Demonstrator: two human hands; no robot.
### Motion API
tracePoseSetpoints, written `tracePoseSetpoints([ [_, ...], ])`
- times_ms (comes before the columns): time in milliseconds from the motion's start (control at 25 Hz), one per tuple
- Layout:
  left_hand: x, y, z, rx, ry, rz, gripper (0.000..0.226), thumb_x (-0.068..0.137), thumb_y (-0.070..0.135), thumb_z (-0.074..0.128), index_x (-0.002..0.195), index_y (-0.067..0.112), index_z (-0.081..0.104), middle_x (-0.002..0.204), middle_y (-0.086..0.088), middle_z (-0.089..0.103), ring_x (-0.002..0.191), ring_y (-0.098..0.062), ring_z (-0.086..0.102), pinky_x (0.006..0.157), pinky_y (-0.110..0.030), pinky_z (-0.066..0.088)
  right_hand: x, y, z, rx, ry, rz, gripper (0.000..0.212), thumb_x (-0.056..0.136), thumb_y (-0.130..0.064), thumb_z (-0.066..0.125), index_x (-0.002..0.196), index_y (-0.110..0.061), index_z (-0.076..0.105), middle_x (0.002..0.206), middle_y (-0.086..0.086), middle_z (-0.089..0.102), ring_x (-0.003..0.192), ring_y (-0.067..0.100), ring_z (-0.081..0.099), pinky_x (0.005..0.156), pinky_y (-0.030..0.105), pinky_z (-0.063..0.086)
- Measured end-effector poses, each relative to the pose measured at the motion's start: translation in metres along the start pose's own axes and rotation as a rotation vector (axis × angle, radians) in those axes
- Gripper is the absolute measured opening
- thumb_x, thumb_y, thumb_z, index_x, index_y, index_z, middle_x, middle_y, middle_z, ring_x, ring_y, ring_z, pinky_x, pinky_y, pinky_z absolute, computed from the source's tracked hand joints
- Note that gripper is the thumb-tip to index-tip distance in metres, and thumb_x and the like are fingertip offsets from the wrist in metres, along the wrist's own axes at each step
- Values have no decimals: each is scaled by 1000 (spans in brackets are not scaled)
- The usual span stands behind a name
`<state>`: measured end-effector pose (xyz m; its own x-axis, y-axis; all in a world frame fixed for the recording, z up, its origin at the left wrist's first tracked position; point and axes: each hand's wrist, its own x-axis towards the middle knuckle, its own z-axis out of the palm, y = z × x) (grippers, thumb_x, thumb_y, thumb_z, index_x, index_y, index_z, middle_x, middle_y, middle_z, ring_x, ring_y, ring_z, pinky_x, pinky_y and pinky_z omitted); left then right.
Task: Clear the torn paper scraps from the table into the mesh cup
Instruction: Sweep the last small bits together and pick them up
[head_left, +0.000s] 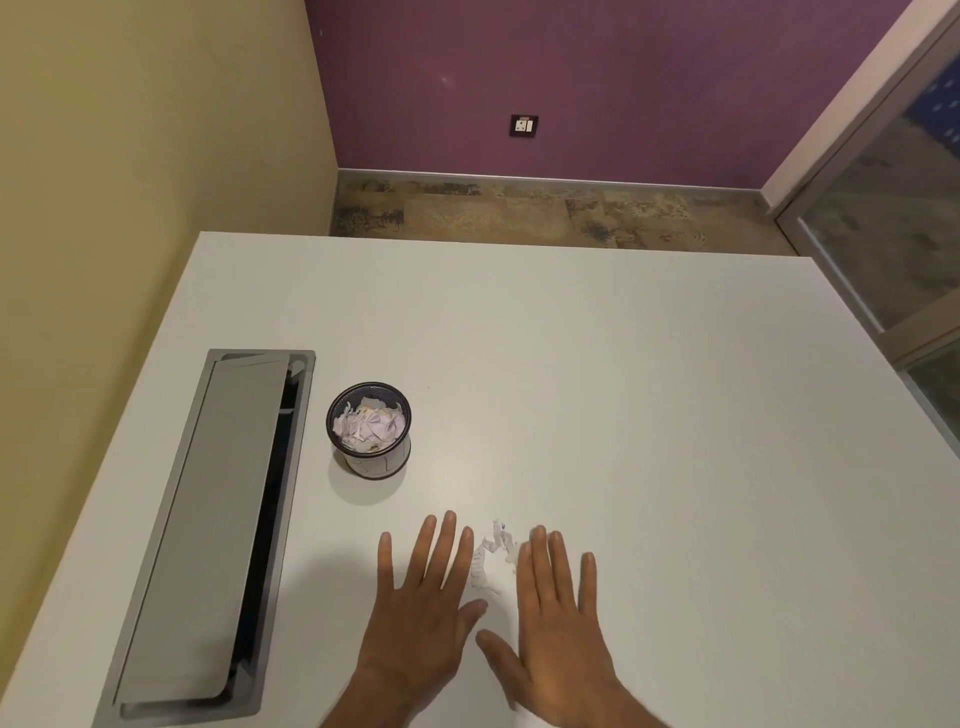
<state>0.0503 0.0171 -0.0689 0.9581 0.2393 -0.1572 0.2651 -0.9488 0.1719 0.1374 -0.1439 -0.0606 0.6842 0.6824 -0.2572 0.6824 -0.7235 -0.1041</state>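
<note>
A small pile of white torn paper scraps (491, 557) lies on the white table (649, 415) near its front edge. My left hand (426, 603) rests flat, fingers spread, just left of the pile. My right hand (550, 623) lies flat just right of it, fingers spread, so the scraps sit between the two hands. Neither hand holds anything. The dark mesh cup (369, 428) stands upright farther back and to the left, filled with paper scraps.
A long grey cable-tray hatch (208, 530) with its lid partly open is set into the table at the left, beside the cup. A yellow wall runs along the left. Beyond the table's far edge is floor and a purple wall.
</note>
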Motion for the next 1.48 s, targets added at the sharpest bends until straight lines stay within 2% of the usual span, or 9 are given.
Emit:
tracePoseSetpoints([
  [240, 14, 8, -11, -48, 22, -71, 70, 88, 59, 44, 145, 19, 38, 155, -7, 33, 143, -32, 30, 112, -56, 22, 29, 10, -22, 41, -47, -120, 89, 89, -66, 24, 155, -12, 0, 163, 9, -12, 150, 31, -14, 121, 55, -5],
  [320, 18, 9, -20, -161, 1, -107, 84, 71, 63, 64, 140, 20, 45, 146, -2, 48, 129, -28, 49, 103, -43, 41, 37, 22, -37, 156, -30, -174, 84, 86, -46, 44, 155, -10, 10, 164, 7, 2, 152, 26, 1, 124, 43, 11],
  [440, 23, 23, -30, -240, -15, -182, 87, 62, 59, 69, 138, 27, 41, 140, 9, 48, 111, -17, 51, 79, -29, 52, 55, 27, -54, 153, -65, -357, 77, 84, -24, 56, 153, -15, 23, 162, 1, 20, 149, 23, 20, 115, 35, 36],
  [680, 25, 38, -27, -259, -37, -230, 32, 89, 38, 60, 120, 29, 55, 135, 11, 48, 114, -14, 46, 70, -27, 54, 75, 12, -55, -102, -89, -519, 42, 95, -18, 50, 136, -10, 44, 152, 3, 36, 139, 27, 35, 81, 40, 58],
  [880, 22, 35, -22, -279, 7, -202, 27, 92, 14, 49, 113, 28, 57, 119, 10, 53, 106, -15, 48, 60, -26, 49, 67, 15, -48, -277, 36, -622, 19, 77, -30, 71, 93, -19, 71, 107, -5, 70, 91, 11, 66, 43, 22, 51],
  [1200, 20, 34, -21, -297, 20, -220, 21, 83, 3, 46, 87, 19, 59, 102, 3, 59, 93, -17, 54, 64, -28, 47, 62, 16, -44, -297, 127, -705, 10, 67, -20, 79, 64, -18, 69, 68, -6, 65, 63, 13, 60, 36, 24, 44],
  [1280, 23, 35, -27, -303, 28, -237, 14, 75, 3, 62, 69, 15, 59, 83, -1, 63, 75, -18, 59, 54, -29, 47, 62, 17, -46, -290, 136, -706, 10, 68, -21, 78, 63, -19, 69, 68, -7, 66, 63, 13, 61, 37, 24, 44],
  [1360, 25, 35, -31, -334, 37, -208, 32, 48, -2, 79, 47, 14, 52, 54, -2, 57, 46, -18, 54, 35, -25, 40, 63, 17, -45, -284, 159, -713, 11, 68, -22, 77, 61, -20, 69, 67, -6, 66, 61, 13, 61, 38, 24, 44],
  [1480, 27, 32, -34, -392, 95, -209, 37, 30, -6, 76, 37, 14, 46, 40, -2, 48, 32, -19, 45, 29, -20, 30, 62, 16, -43, -252, 190, -730, 12, 68, -21, 76, 60, -18, 69, 66, -4, 66, 59, 14, 60, 38, 25, 43],
])
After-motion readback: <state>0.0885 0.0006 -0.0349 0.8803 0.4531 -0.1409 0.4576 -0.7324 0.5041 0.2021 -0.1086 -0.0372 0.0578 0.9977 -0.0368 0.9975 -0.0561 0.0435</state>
